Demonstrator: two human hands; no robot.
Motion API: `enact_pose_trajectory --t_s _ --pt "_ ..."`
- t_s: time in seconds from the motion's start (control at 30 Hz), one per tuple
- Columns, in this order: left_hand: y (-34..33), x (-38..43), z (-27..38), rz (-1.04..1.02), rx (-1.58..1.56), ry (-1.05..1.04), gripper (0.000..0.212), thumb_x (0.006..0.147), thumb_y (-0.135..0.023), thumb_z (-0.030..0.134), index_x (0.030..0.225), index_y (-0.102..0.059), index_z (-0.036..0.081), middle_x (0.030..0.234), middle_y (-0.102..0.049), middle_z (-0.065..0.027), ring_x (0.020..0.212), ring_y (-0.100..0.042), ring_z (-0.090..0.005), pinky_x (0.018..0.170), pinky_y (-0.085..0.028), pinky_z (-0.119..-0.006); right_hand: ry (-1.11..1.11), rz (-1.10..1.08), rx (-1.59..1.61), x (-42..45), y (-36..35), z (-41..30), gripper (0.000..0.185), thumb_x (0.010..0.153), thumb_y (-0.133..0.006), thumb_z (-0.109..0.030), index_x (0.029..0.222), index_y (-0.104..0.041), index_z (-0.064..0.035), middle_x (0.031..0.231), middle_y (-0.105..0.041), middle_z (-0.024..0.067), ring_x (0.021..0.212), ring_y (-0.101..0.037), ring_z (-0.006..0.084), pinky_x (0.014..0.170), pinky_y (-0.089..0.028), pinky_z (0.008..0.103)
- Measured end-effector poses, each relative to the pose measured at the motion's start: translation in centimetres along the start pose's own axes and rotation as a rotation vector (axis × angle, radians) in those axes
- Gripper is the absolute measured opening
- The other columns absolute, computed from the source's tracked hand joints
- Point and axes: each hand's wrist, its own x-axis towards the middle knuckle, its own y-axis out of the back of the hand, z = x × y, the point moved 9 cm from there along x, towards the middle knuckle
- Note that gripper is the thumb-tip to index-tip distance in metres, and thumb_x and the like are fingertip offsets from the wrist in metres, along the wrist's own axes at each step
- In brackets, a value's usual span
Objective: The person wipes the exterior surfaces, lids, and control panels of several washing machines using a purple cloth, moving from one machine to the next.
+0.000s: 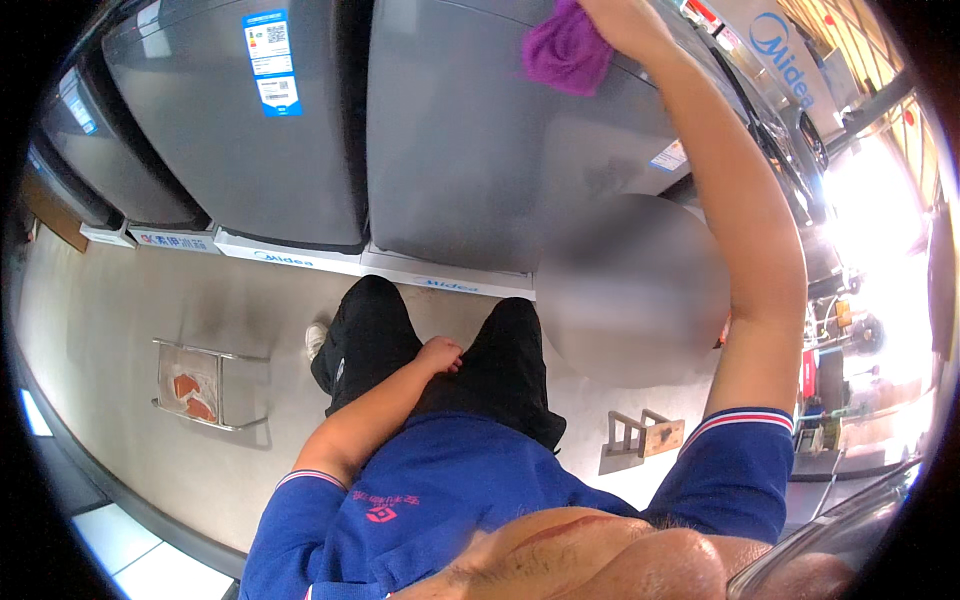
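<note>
At the top of the view, my right hand (626,28) grips a purple cloth (568,52). The cloth lies against the upper part of a grey refrigerator (450,142), and my right arm is stretched up to it. The top of the hand is cut off by the frame edge. My left hand (441,354) rests on my lap over black trousers (375,330), fingers curled together, with nothing visible in them. A second grey refrigerator (232,157), bearing a blue-and-white label (271,64), stands to the left of the first.
White display plinths (292,259) with brand lettering run under the refrigerators. A metal-framed stool (187,382) with a worn seat stands on the floor at left. A small wooden stool (664,437) is at right. A round blurred patch hides an area right of my knees.
</note>
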Motion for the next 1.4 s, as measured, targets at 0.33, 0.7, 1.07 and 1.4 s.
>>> enact_pose_trajectory --t_s 0.33,0.7,1.07,1.4 --pt "-0.8 0.7 0.3 -0.076 0.110 -0.013 0.027 0.081 -0.050 0.017 0.092 -0.063 -0.004 0.079 -0.066 -0.0146 0.063 -0.064 -0.0226 0.055 -0.050 -0.035 -0.138 -0.149 -0.049 0.1 0.5 19.3 0.056 0.090 -0.035 -0.049 0.118 -0.054 -0.0037 0.117 -0.054 0.0251 0.111 -0.049 0.0396 0.095 -0.035 0.0403" --pt "-1.5 0.5 1.0 -0.111 -0.067 -0.020 0.030 0.084 -0.049 0.023 0.092 -0.062 -0.003 0.080 -0.066 -0.0151 0.064 -0.064 -0.0235 0.056 -0.051 -0.034 -0.433 -0.409 -0.094 9.0 -5.3 20.8 0.060 0.086 -0.046 -0.054 0.108 -0.061 -0.0005 0.101 -0.062 0.0151 0.092 -0.055 0.0234 0.085 -0.040 0.0320" --pt "-0.5 0.9 1.2 -0.116 -0.051 -0.010 0.025 0.081 -0.049 0.018 0.091 -0.063 -0.001 0.080 -0.066 -0.0133 0.062 -0.064 -0.0232 0.051 -0.049 -0.034 -0.334 -0.528 0.262 13.9 -11.6 7.5 0.050 0.088 -0.043 -0.049 0.102 -0.062 -0.0044 0.090 -0.064 0.0131 0.080 -0.060 0.0253 0.076 -0.045 0.0372" --pt "0.2 1.1 -0.1 -0.080 0.050 0.044 0.025 0.080 -0.050 0.018 0.091 -0.062 -0.001 0.081 -0.066 -0.0144 0.061 -0.064 -0.0213 0.051 -0.049 -0.032 0.114 -0.364 0.144 12.2 -9.3 -6.7 0.066 0.085 -0.041 -0.060 0.118 -0.057 -0.0045 0.124 -0.052 0.0214 0.116 -0.049 0.0302 0.098 -0.035 0.0358"
